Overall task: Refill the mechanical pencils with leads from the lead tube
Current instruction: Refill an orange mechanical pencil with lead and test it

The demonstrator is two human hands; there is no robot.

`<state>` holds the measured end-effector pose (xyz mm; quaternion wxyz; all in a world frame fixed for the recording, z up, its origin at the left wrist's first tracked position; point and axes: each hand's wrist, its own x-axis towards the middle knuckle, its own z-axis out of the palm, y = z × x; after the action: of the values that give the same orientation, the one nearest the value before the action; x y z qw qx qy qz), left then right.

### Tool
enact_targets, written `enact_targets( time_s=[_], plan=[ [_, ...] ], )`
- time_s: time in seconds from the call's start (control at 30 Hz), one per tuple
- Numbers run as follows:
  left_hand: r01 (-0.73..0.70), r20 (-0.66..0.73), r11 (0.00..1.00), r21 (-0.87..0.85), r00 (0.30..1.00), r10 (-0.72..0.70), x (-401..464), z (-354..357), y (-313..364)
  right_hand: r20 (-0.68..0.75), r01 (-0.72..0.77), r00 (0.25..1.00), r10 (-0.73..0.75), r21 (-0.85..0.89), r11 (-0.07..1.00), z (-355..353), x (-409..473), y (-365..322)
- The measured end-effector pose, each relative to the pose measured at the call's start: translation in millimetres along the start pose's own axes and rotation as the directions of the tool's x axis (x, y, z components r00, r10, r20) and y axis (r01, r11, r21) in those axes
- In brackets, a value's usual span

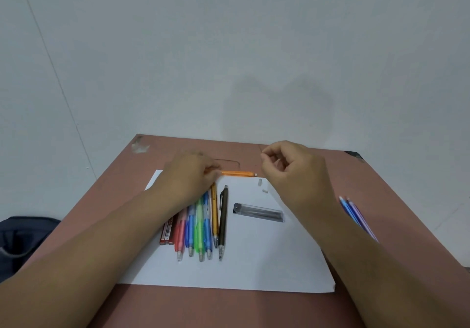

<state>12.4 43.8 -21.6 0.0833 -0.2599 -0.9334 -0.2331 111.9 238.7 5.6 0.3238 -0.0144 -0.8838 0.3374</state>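
Note:
My left hand [193, 175] grips an orange mechanical pencil [237, 173], held level over the far edge of the white paper [254, 264]. Its open end points right. My right hand [287, 167] hovers just right of that end, fingers curled, thumb and forefinger pinched on what seems to be a thin lead, barely visible. A small cap [260, 182] and an eraser piece [265, 190] lie on the paper below. The clear lead tube [259, 212] lies on its side mid-paper. A row of several coloured pencils [201, 226] lies under my left forearm, with a black pencil [223, 223] at its right.
Red lead cases [166, 231] lie left of the row. Blue and purple pencils [356, 215] lie on the brown table [229, 307] beside my right forearm. A dark bag [23, 238] sits on the floor at the left. A white wall stands behind the table.

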Motion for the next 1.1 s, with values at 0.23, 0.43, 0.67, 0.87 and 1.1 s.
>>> enact_targets(
  time_s=[0.23, 0.43, 0.67, 0.87, 1.1],
  plan=[
    [0.106, -0.013, 0.993, -0.050, 0.994, -0.106, 3, -1, 3, -0.031, -0.091, 0.995, 0.099, 0.187, 0.978, -4, -2, -7],
    [0.128, -0.082, 0.981, -0.146, 0.987, -0.141, 3, -3, -1, -0.052, -0.170, 0.977, 0.205, 0.383, 0.908, -8, -1, -9],
    [-0.050, -0.139, 0.958, -0.281, 0.990, 0.011, -2, -2, -7, -0.042, -0.165, 0.968, 0.249, 0.640, 0.751, -16, -1, -17],
    [-0.257, -0.198, 0.928, -0.268, 0.958, 0.208, -7, -2, 0, 0.002, -0.112, 0.984, 0.179, 0.790, 0.603, -16, -6, -26],
    [-0.302, -0.189, 0.917, -0.261, 0.947, 0.259, -9, -1, 3, -0.017, -0.009, 0.999, 0.035, 0.781, 0.625, -12, -16, -35]
  ],
)
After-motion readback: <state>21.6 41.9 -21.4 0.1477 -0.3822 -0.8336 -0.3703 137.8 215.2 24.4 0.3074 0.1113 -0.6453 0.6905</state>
